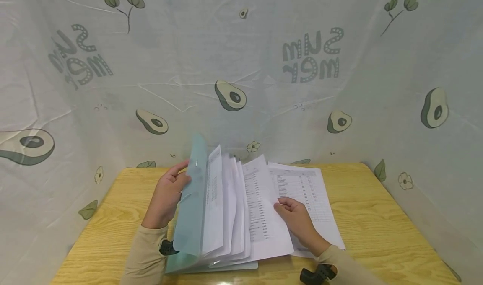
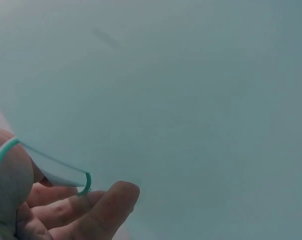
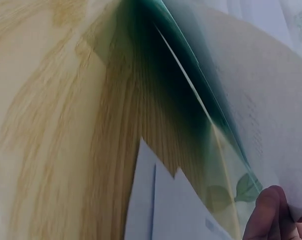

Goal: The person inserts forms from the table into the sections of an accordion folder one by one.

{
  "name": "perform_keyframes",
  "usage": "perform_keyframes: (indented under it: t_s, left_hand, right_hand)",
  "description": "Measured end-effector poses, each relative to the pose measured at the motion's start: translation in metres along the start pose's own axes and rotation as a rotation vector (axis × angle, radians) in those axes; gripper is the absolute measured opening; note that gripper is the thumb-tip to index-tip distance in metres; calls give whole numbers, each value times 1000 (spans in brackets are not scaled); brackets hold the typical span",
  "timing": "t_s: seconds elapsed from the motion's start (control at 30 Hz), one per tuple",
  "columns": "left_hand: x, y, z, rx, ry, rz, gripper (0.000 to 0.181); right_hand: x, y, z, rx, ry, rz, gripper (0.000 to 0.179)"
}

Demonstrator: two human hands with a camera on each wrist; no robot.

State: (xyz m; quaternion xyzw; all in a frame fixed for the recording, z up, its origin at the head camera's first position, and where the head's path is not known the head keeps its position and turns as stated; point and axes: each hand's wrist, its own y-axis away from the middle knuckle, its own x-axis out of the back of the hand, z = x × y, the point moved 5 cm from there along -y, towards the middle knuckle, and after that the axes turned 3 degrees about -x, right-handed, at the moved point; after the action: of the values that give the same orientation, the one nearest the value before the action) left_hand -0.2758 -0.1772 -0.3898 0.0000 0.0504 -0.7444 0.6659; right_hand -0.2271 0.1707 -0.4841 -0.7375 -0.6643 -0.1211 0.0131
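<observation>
A translucent teal plastic folder [image 1: 190, 213] stands spread on the table with several white sheets [image 1: 226, 209] fanned inside. My left hand [image 1: 167, 195] grips its raised left cover at the outer edge. In the left wrist view the cover [image 2: 190, 100] fills most of the frame, and the fingers of the left hand [image 2: 86, 215] curl around a teal-edged strip. My right hand [image 1: 298, 220] pinches the right edge of a printed sheet [image 1: 260, 218] tilted up beside the folder's stack. In the right wrist view, fingertips of the right hand [image 3: 273, 220] hold a white sheet [image 3: 280, 115].
Printed sheets [image 1: 317, 188] lie flat on the table to the right, partly beneath the right hand. The wooden table [image 1: 377, 218] meets a pale curtain [image 1: 188, 58] with avocado prints behind it. A black wrist device [image 1: 318, 273] shows at the right sleeve.
</observation>
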Motion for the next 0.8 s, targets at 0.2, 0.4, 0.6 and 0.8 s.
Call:
perform_keyframes:
  t_s: [0.2,0.4,0.6,0.8]
  left_hand:
    - [-3,0,0,2,-7,-6,45]
    - [-6,0,-1,13,-9,1,45]
    - [-6,1,0,15,-18,8,45]
    - [-4,1,0,8,-20,10,46]
  right_hand:
    - [-20,1,0,18,16,-10,21]
    - [-38,1,2,48,28,-40,22]
    - [-39,3,0,27,65,-59,20]
    - [-31,4,3,-4,54,-58,17]
